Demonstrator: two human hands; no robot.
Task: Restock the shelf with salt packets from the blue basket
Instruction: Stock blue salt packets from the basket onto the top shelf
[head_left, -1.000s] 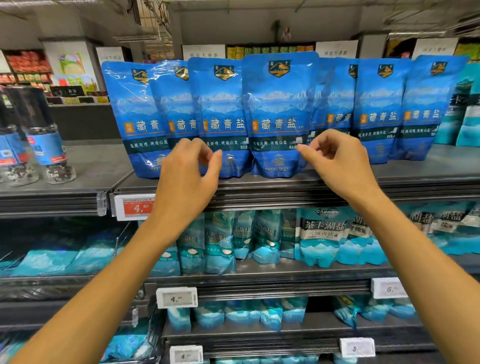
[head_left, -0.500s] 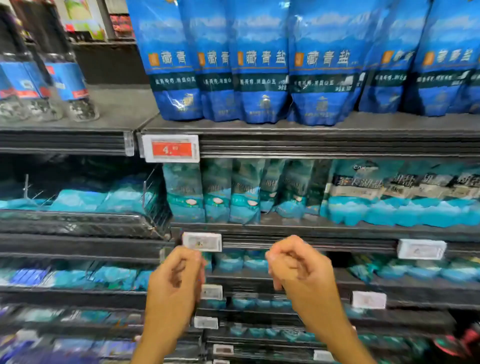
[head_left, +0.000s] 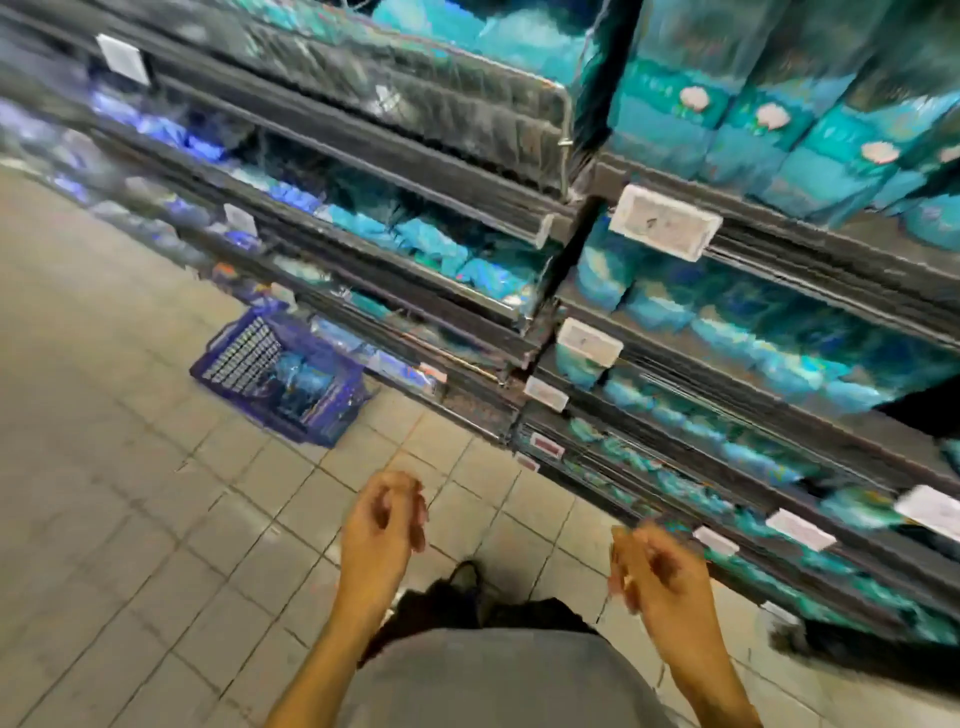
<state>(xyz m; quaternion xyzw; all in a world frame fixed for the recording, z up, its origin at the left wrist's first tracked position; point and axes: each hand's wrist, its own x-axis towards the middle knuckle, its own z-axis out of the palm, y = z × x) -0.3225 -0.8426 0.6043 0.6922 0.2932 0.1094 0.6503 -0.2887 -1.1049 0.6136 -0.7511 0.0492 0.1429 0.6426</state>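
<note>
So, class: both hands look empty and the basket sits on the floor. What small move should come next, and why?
Probably reach the left hand down toward the blue basket, likely for another packet. Both hands hold nothing, the right hand is farther away, and blue packets show inside it.

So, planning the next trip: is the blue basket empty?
Not empty: blue packets show inside the blue basket on the floor.

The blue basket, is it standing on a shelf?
No, the blue basket stands on the tiled floor beside the shelves.
</note>
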